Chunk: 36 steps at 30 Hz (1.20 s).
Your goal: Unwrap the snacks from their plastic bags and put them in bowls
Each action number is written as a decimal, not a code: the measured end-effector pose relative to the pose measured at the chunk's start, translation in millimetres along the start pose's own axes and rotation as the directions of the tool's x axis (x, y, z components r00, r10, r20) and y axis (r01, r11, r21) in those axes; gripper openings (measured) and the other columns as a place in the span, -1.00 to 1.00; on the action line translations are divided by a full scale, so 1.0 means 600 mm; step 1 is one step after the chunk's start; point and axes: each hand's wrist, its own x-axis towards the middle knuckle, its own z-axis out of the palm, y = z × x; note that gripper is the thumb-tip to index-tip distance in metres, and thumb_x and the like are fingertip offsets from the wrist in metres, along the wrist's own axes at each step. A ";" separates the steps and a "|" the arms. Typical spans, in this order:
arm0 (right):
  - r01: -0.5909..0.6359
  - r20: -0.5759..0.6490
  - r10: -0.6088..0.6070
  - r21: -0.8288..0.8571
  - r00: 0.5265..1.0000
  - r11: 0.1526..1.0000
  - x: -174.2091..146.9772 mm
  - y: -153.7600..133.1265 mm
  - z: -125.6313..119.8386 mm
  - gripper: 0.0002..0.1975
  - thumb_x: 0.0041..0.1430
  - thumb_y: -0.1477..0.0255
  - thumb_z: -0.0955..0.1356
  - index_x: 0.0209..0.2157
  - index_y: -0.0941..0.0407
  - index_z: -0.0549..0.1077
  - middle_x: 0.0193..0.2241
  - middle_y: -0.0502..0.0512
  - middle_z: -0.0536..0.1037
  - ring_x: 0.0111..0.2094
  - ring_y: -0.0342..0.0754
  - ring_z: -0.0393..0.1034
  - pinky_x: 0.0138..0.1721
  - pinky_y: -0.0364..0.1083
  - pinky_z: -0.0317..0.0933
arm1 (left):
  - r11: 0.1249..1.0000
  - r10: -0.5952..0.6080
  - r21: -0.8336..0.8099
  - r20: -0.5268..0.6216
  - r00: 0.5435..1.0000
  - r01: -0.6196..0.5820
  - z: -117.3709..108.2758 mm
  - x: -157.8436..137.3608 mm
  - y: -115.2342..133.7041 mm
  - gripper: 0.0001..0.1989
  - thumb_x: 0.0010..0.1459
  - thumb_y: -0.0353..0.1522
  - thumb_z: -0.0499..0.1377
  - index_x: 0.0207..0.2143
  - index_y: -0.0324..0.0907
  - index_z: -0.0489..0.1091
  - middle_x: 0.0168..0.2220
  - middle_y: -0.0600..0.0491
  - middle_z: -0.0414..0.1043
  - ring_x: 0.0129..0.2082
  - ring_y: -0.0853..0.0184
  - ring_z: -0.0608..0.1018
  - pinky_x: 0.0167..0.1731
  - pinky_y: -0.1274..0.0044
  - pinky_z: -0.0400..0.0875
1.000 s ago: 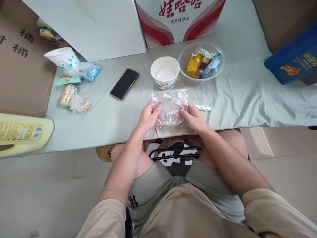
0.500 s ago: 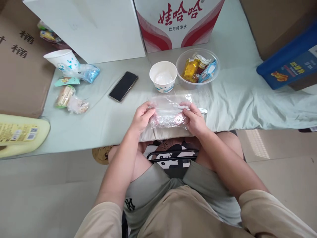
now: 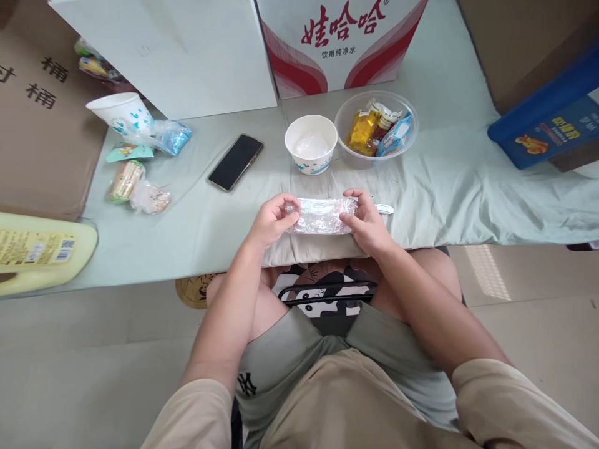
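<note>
A clear plastic bag [image 3: 322, 217], folded into a narrow strip, is stretched between my two hands near the table's front edge. My left hand [image 3: 276, 218] pinches its left end between thumb and fingers. At the right end, my right hand [image 3: 367, 221] grips it the same way. Just beyond the bag stands a white paper bowl [image 3: 311, 146] with blue marks. Right of that bowl is a clear plastic bowl [image 3: 378, 156] holding several wrapped snacks [image 3: 365, 130]. The end of a white utensil-like object [image 3: 384, 209] shows beside my right hand; the rest is hidden.
A black phone [image 3: 235, 162] lies left of the paper bowl. Farther left are a tipped paper cup [image 3: 120, 112] and small snack packs [image 3: 126, 181]. Boxes [image 3: 341, 50] stand along the back. A yellow jug [image 3: 47, 252] and a blue container [image 3: 543, 125] flank the table.
The bag has gone from a taller, loosely spread sheet to a narrower folded strip. Both hands stay at nearly the same place on its ends.
</note>
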 end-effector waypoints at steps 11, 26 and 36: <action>0.140 -0.294 -0.247 -0.341 0.923 0.930 0.009 0.010 -0.010 -0.82 0.08 0.36 0.42 -0.29 0.05 0.38 -0.42 -0.04 0.50 -0.41 -0.12 0.39 -0.34 -0.09 0.30 | 0.992 0.121 0.075 -0.334 0.935 -0.102 -0.003 0.010 -0.017 -0.61 -0.06 -0.23 0.44 -0.22 -0.11 0.40 -0.25 0.06 0.52 -0.17 0.34 0.60 -0.15 0.54 0.48; 0.307 0.102 -0.291 -0.418 0.951 0.855 -0.015 0.005 0.013 -0.63 0.24 0.12 0.42 -0.02 0.01 0.47 0.01 0.19 0.54 0.02 0.09 0.44 0.07 0.12 0.36 | 0.982 -0.160 -0.112 -0.095 0.983 0.150 0.030 -0.001 -0.006 -0.69 -0.12 -0.27 0.45 -0.32 -0.23 0.55 -0.37 0.00 0.62 -0.32 0.29 0.63 -0.25 0.48 0.53; -0.053 0.192 0.101 -0.240 0.976 0.969 -0.014 -0.007 0.020 -0.66 0.19 0.10 0.42 -0.29 0.10 0.42 -0.52 -0.05 0.39 -0.51 -0.15 0.24 -0.47 -0.13 0.13 | 0.994 -0.046 0.099 0.048 0.998 0.041 0.040 -0.008 -0.008 -0.74 0.07 -0.21 0.38 -0.24 -0.16 0.53 -0.51 0.12 0.49 -0.55 0.41 0.49 -0.52 0.57 0.40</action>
